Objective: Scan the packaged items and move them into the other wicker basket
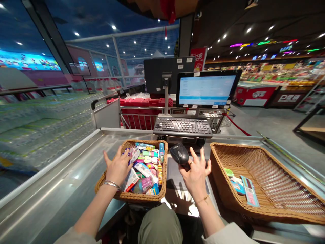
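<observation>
My left hand (118, 166), with a bracelet at its wrist, is over the left side of a wicker basket (164, 169) full of small packaged goods. Its fingers are spread over the packets; whether they touch any is unclear. In the basket are a blue-capped bottle (161, 150), a white and red box (132, 179) and a purple pack (147, 183), among several others. My right hand (196, 174) is spread beside a black barcode scanner (179, 154). The thumb side lies close to the scanner's handle, which is partly hidden, but the fingers stretch away from it.
A second wicker basket (279, 173) on the right holds a few packs, one a flat blue and pink pack (249, 190). Behind the scanner are a keyboard (182, 125) and a lit monitor (207, 89). The metal counter (76, 173) extends left. Shopping carts (139, 118) stand beyond.
</observation>
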The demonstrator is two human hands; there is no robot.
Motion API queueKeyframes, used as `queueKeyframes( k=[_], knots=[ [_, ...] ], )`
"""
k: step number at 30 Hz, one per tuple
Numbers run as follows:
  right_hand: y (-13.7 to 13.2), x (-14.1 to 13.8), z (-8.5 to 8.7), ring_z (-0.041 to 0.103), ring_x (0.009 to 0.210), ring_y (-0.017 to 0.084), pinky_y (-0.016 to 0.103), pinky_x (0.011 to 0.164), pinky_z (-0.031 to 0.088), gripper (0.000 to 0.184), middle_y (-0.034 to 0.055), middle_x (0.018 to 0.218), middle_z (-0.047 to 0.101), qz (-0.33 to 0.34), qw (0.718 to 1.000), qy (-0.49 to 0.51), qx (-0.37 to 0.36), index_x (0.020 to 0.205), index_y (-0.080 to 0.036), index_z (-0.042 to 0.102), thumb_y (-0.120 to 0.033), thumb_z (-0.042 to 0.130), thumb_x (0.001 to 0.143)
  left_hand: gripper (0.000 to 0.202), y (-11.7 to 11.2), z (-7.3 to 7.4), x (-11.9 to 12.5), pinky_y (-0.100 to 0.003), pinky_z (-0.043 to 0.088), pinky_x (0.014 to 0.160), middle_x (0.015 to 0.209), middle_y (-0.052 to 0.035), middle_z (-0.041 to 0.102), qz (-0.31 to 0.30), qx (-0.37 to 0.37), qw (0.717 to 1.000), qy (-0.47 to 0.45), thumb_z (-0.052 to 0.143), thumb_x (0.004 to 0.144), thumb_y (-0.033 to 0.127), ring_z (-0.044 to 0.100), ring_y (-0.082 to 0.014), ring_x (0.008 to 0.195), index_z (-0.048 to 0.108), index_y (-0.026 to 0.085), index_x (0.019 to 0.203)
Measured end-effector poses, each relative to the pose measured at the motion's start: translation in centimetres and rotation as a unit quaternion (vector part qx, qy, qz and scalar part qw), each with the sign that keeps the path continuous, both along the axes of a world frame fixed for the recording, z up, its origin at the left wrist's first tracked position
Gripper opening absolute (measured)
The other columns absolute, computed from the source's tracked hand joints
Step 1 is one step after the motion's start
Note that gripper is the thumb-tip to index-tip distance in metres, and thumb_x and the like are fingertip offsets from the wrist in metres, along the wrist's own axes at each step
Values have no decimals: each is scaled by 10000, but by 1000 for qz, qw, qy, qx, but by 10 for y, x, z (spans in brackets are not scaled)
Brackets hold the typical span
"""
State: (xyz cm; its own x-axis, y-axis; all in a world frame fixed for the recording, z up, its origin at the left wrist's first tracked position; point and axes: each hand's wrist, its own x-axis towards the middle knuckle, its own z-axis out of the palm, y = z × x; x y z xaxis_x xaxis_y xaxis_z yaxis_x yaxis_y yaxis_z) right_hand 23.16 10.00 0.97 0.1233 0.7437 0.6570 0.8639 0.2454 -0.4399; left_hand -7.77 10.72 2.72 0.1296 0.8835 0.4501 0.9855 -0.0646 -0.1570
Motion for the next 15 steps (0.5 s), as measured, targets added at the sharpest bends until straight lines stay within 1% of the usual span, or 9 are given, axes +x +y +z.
queueKeyframes(
  k=[3,8,12,15],
  knots=[
    [-1,2,0,242,1429,372,674,1058,156,150,72,1397,544,-1,1000,-1,2,887,-214,684,-278,573,808,178,-3,10,-5,-732,-198,1040,1287,-81,651,-38,23,999,5,526,861,285,407,-363,1369,699,242,864],
    [-3,5,4,239,1432,369,672,1063,157,157,71,1401,540,1,1000,-2,9,889,-212,681,-266,553,815,177,-3,26,-11,-722,-162,1064,1296,-67,643,-108,41,993,-1,520,875,311,418,-343,1366,687,258,907],
    [-4,6,5,243,1428,371,670,1068,137,174,76,1400,541,4,1000,5,17,906,-212,691,-277,553,821,187,1,35,-7,-728,-139,1068,1314,-58,630,-129,47,990,-20,515,888,326,418,-334,1367,681,272,953],
    [-5,9,6,242,1428,377,669,1070,132,178,88,1398,540,5,1000,6,22,909,-208,694,-281,562,814,203,3,42,3,-733,-130,1069,1338,-44,612,-132,31,990,-42,515,888,338,370,-327,1397,682,302,998]
  ],
)
